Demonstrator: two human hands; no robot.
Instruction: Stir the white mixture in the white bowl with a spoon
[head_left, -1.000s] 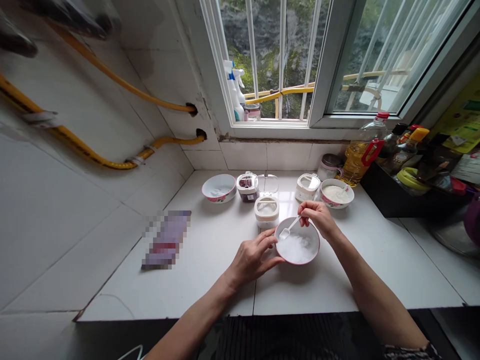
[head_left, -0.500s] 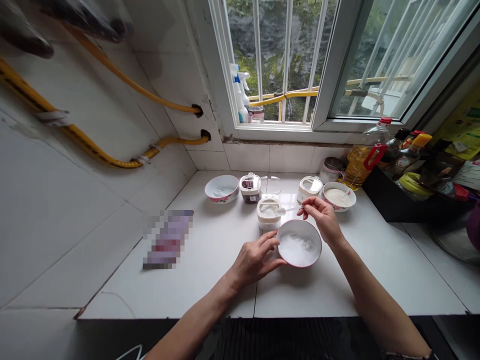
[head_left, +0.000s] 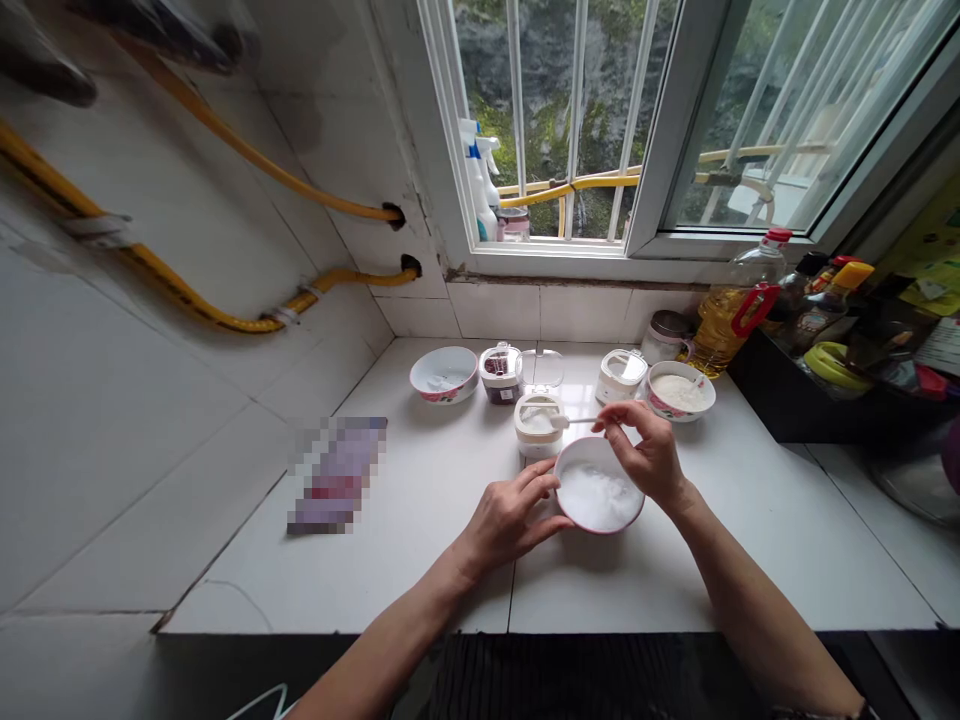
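A white bowl with a pink rim [head_left: 598, 497] holds white granules and stands on the white counter [head_left: 420, 540]. My left hand [head_left: 511, 518] rests against the bowl's left side and steadies it. My right hand [head_left: 645, 452] pinches a small white spoon [head_left: 568, 422], held level with its scoop over the open white jar [head_left: 538, 425] just behind the bowl.
At the back stand another pink-rimmed bowl [head_left: 443, 374], a jar of dark contents [head_left: 501, 372], a white jar [head_left: 619, 375], a bowl of white powder [head_left: 679, 391] and an oil bottle [head_left: 724, 312]. A flat packet [head_left: 337, 476] lies at the left. A black tray of bottles [head_left: 832, 385] fills the right.
My right hand lifted the spoon out of the bowl and carried it back and left to the open white jar. My left hand stayed on the bowl.
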